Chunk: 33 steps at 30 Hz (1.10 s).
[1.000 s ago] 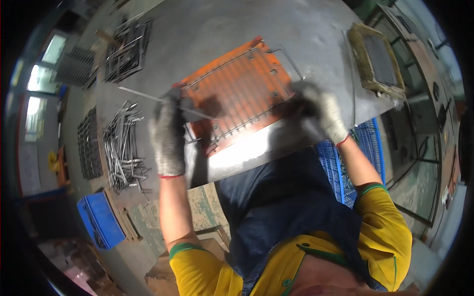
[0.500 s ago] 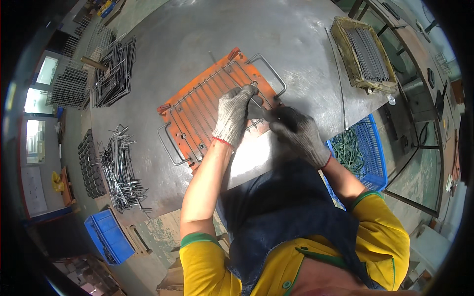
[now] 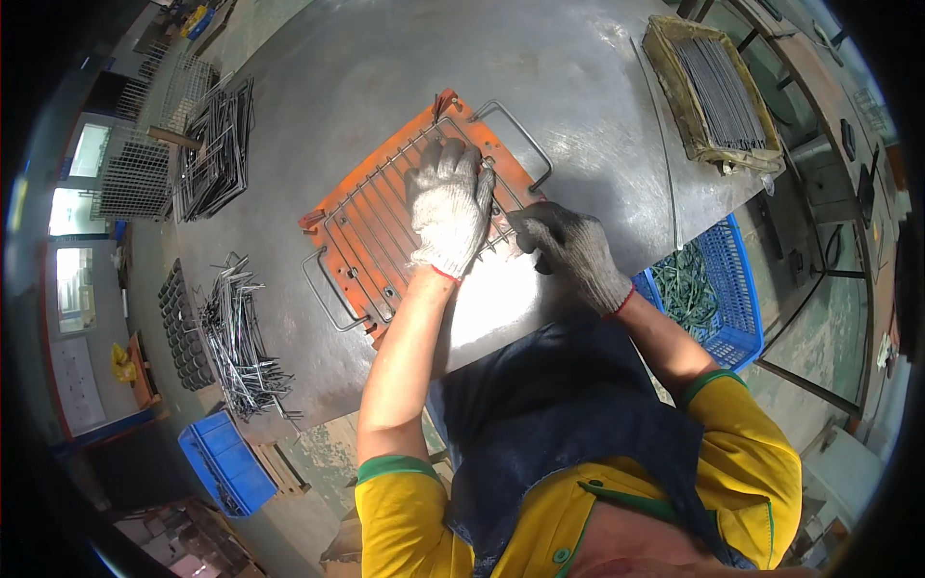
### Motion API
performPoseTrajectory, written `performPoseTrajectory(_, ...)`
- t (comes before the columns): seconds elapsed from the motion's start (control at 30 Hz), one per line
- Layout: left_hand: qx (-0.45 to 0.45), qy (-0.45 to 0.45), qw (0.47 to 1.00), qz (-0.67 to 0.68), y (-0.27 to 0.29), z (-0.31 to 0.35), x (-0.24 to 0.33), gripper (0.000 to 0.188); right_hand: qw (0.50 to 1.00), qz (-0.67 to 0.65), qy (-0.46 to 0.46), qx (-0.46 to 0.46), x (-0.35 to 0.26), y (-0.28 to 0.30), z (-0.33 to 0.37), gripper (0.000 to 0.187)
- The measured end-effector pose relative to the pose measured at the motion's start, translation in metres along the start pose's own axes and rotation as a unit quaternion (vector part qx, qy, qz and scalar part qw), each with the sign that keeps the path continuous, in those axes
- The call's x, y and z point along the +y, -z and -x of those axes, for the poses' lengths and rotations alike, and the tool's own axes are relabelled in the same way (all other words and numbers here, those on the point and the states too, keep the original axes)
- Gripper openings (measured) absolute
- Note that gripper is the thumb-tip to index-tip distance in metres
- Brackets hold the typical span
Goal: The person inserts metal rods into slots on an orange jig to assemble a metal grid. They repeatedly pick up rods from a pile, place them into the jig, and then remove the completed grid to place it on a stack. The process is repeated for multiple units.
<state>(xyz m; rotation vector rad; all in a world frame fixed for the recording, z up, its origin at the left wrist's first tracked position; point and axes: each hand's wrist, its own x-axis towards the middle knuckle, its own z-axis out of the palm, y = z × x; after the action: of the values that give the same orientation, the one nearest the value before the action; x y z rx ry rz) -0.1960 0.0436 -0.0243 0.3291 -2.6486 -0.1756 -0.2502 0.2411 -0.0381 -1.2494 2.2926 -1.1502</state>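
Note:
An orange jig plate (image 3: 509, 166) lies slantwise on the metal table, with a wire rack (image 3: 371, 226) of parallel thin rods set on it. Bent wire handles stick out at both ends, a right handle (image 3: 533, 140) and a left handle (image 3: 323, 294). My left hand (image 3: 449, 207), in a white and grey work glove, rests flat on the rods with its fingers stretched out. My right hand (image 3: 573, 246), gloved too, is at the jig's near right edge. Its fingers are curled together by the rod ends; what they hold, if anything, is hidden.
A box of straight rods (image 3: 718, 91) stands at the far right, near a long thin rod (image 3: 662, 144). Bent wire pieces (image 3: 241, 342) and wire frames (image 3: 217, 149) are piled on the left. A blue basket (image 3: 742, 299) with green strands sits below the table's right edge.
My left hand has flattened out over the rods and shifted slightly left and up. My right hand has drawn away from the left one, staying at the jig's near edge.

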Motion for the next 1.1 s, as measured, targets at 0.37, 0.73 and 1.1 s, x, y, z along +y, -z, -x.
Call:
performPoseTrajectory(0.37,0.006,0.015,1.000,-0.015,-0.009,0.000,0.001,0.042,0.973,0.079,0.009,0.216,-0.005,0.031,-0.015,0.064)
performPoseTrajectory(0.73,0.064,0.165,0.964,0.198,0.022,0.013,-0.018,0.045,0.986,-0.041,-0.026,0.158,0.017,0.004,-0.031,0.034)
performPoseTrajectory(1.1,0.144,0.434,0.853,-0.252,0.207,0.241,-0.266,0.038,0.987,-0.024,0.008,0.158,0.025,-0.007,-0.031,0.030)
